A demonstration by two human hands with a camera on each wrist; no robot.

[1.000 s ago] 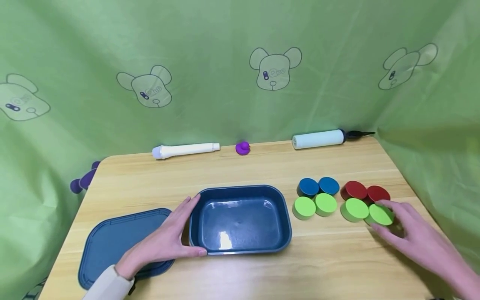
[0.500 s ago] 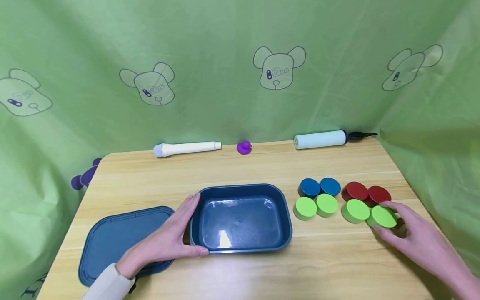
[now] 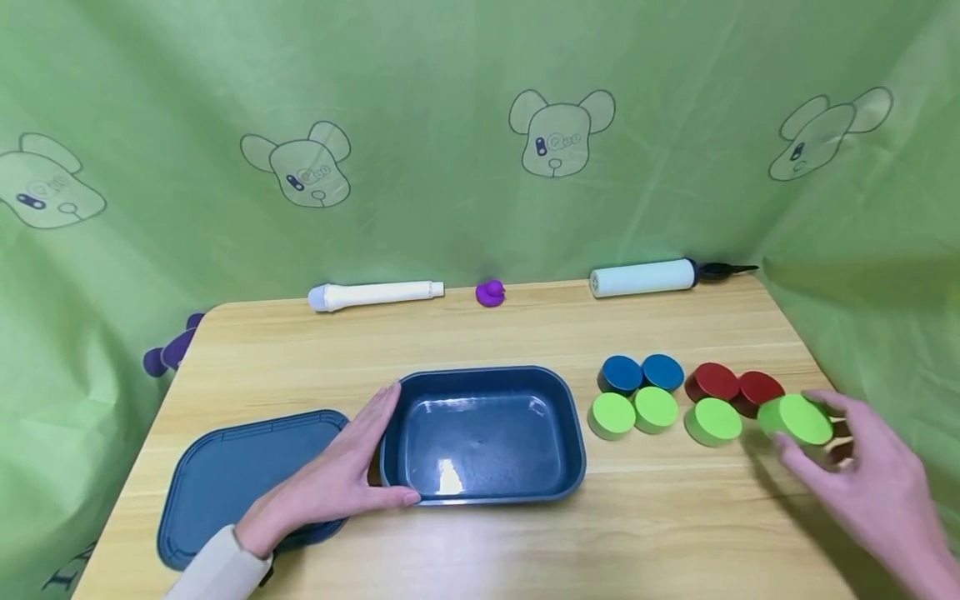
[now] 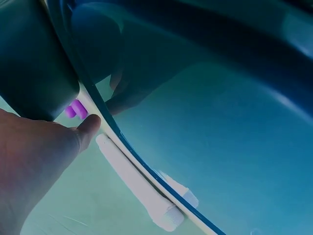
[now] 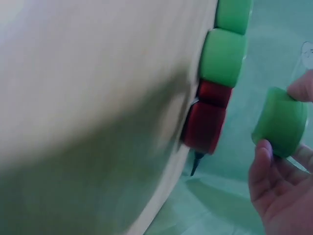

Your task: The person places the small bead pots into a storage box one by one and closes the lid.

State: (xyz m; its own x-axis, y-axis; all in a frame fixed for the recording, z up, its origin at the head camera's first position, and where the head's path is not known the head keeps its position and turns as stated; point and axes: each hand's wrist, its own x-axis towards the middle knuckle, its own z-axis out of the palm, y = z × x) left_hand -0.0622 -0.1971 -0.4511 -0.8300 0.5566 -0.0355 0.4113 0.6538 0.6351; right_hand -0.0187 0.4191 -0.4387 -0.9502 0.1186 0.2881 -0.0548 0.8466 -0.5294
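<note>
In the head view, my left hand [image 3: 341,471] rests along the left end of a dark blue plastic box [image 3: 480,437]. Its fingers reach the back left corner and its thumb touches the front left corner. The box stands without its lid and nothing lies inside. My right hand [image 3: 862,467] pinches a lime green round block [image 3: 797,419] between thumb and fingers. In the right wrist view, that green block [image 5: 281,122] is tilted and clear of the table. Beside it stand two red round blocks [image 3: 712,382] and another green block [image 3: 712,422].
A blue lid [image 3: 247,479] lies left of the box, partly under my left forearm. Two blue round blocks [image 3: 620,375] and two green ones [image 3: 612,415] stand right of the box. Along the back edge lie a white microphone [image 3: 375,295], a purple duck [image 3: 491,292] and a pale hand pump [image 3: 645,277].
My right hand has taken hold of the rightmost green block, lifted it and drawn it to the right, away from its neighbours. My left hand has stayed at the box.
</note>
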